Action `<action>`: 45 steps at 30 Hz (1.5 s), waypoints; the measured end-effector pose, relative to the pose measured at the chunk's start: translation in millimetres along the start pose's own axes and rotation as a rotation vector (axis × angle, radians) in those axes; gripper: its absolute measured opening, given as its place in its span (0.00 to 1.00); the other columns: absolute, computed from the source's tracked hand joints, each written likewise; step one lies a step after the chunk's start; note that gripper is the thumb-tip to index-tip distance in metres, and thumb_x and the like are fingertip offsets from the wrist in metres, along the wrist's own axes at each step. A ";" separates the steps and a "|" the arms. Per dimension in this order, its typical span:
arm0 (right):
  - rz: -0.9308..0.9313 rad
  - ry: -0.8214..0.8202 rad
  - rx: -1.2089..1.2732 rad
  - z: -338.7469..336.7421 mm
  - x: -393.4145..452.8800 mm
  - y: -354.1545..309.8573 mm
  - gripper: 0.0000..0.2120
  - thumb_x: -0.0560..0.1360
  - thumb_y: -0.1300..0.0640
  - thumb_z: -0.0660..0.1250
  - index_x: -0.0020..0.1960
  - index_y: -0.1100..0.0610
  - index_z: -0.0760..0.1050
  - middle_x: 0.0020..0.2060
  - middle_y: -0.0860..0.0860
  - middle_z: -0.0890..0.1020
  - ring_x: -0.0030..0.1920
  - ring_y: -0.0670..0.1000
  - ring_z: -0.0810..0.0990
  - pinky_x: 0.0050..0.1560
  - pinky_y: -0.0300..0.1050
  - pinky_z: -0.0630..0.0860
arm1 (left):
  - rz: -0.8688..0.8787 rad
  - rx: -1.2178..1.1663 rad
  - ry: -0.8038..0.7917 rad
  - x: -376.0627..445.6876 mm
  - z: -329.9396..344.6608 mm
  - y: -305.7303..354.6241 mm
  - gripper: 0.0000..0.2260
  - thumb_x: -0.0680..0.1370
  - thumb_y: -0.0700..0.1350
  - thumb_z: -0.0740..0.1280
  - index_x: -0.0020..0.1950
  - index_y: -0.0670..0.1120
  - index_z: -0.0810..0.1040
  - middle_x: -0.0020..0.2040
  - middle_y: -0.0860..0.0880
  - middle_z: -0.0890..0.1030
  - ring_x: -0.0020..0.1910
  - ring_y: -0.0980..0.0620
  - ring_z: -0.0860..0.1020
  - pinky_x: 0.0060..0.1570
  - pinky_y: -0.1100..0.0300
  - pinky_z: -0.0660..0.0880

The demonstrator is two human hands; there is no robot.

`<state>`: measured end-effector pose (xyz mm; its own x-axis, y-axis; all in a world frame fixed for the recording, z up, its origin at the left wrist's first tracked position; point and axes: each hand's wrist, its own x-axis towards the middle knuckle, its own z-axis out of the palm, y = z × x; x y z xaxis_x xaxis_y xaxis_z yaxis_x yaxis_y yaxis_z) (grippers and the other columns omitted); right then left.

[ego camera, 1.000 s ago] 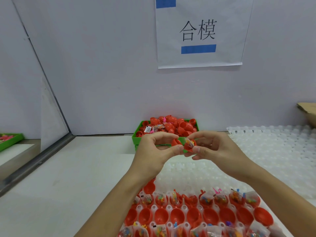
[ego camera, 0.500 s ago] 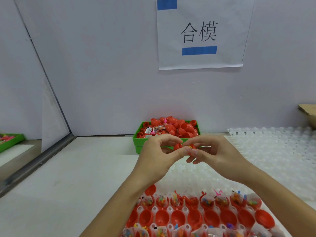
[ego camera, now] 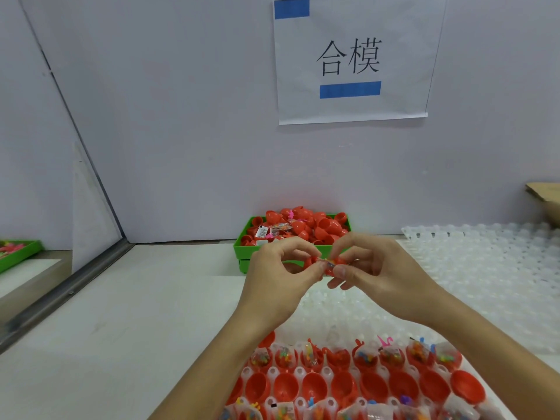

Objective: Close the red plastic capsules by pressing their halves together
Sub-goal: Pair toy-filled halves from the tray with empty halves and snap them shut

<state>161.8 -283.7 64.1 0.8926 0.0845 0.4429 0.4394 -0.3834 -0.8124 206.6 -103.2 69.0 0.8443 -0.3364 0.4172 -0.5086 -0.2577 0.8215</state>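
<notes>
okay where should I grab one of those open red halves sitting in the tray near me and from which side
Probably pinch the rim of an empty red half from straight above: it sits cupped in a tray pocket, opening up, with neighbours close on each side, so only its upper edge is reachable.

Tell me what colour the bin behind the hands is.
Bright green bin, piled with red capsule halves; clear in the head view.

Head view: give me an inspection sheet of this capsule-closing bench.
Surface: white tabletop, partly covered by clear plastic blister trays.
Job's things: red plastic capsule pinched between both hands, halves not fully closed; near tray holds open red halves, some with small toys.
Clutter: green plastic bin heaped with red capsules.
Grippers: left hand and right hand both grip the capsule.
Cables: nothing seen.
Surroundings: white paper sign on the grey wall; cardboard at right.
</notes>
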 end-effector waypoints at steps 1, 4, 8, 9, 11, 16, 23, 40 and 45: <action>-0.010 0.003 -0.019 0.5 0.0 0.2 0.10 0.77 0.66 0.69 0.47 0.51 0.79 0.39 0.52 0.86 0.40 0.52 0.87 0.44 0.47 0.83 | 0.003 -0.001 -0.001 -0.2 -0.2 0.7 0.03 0.74 0.42 0.75 0.44 0.50 0.84 0.42 0.52 0.85 0.43 0.51 0.84 0.47 0.51 0.83; -0.030 0.018 -0.046 0.8 0.3 0.7 0.08 0.78 0.66 0.67 0.49 0.54 0.81 0.39 0.51 0.86 0.40 0.51 0.87 0.42 0.44 0.83 | 0.023 -0.001 -0.011 -0.7 -0.9 3.2 0.03 0.73 0.42 0.76 0.45 0.49 0.85 0.43 0.53 0.85 0.44 0.54 0.84 0.48 0.54 0.83; -0.054 0.034 -0.066 0.0 1.3 -0.1 0.08 0.78 0.65 0.68 0.49 0.55 0.82 0.39 0.51 0.86 0.39 0.50 0.86 0.42 0.42 0.82 | 0.052 0.006 -0.011 -1.0 -1.8 6.5 0.05 0.73 0.45 0.76 0.48 0.49 0.86 0.44 0.56 0.85 0.45 0.58 0.84 0.49 0.60 0.82; -0.054 0.033 -0.063 0.3 1.5 -0.2 0.08 0.77 0.66 0.68 0.49 0.54 0.82 0.39 0.51 0.86 0.39 0.50 0.86 0.42 0.42 0.82 | 0.052 0.000 -0.011 -0.8 -1.8 6.8 0.05 0.73 0.45 0.76 0.48 0.49 0.86 0.44 0.55 0.85 0.45 0.58 0.84 0.49 0.59 0.82; -0.057 0.030 -0.069 0.8 1.4 -0.2 0.09 0.77 0.67 0.68 0.49 0.54 0.83 0.39 0.51 0.86 0.39 0.50 0.86 0.42 0.41 0.82 | 0.049 -0.001 -0.009 -0.7 -1.7 6.5 0.04 0.74 0.43 0.76 0.48 0.48 0.86 0.44 0.55 0.85 0.45 0.58 0.84 0.50 0.59 0.82; -0.061 0.036 -0.084 1.6 0.9 0.4 0.12 0.75 0.66 0.70 0.47 0.48 0.82 0.38 0.49 0.86 0.40 0.50 0.87 0.42 0.40 0.81 | 0.059 0.028 0.012 -1.5 0.3 4.7 0.06 0.73 0.39 0.75 0.48 0.49 0.85 0.45 0.55 0.85 0.45 0.60 0.83 0.49 0.63 0.80; -0.073 0.049 -0.081 -0.3 0.4 0.1 0.13 0.73 0.64 0.74 0.51 0.50 0.78 0.37 0.53 0.85 0.40 0.52 0.86 0.47 0.49 0.83 | 0.091 0.068 0.045 -2.6 4.1 4.1 0.08 0.73 0.39 0.75 0.46 0.51 0.84 0.44 0.58 0.84 0.46 0.60 0.82 0.49 0.64 0.80; -0.044 0.066 -0.100 -4.7 1.0 -5.6 0.11 0.71 0.65 0.75 0.51 0.55 0.81 0.35 0.50 0.86 0.37 0.50 0.86 0.43 0.43 0.82 | 0.124 0.054 -0.043 -4.0 -1.1 14.8 0.10 0.73 0.42 0.76 0.53 0.52 0.84 0.46 0.59 0.84 0.47 0.64 0.81 0.47 0.72 0.77; 0.003 0.094 -0.051 -7.1 2.5 -8.7 0.15 0.67 0.67 0.78 0.49 0.56 0.80 0.36 0.51 0.86 0.39 0.47 0.86 0.46 0.40 0.82 | 0.111 0.006 -0.044 -2.6 -3.3 14.9 0.14 0.71 0.40 0.78 0.53 0.53 0.84 0.47 0.60 0.84 0.47 0.65 0.82 0.48 0.73 0.76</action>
<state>159.5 -286.7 75.0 0.8796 -0.0022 0.4758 0.4288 -0.4298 -0.7946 197.4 -103.2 81.4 0.7742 -0.4029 0.4881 -0.6001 -0.2221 0.7685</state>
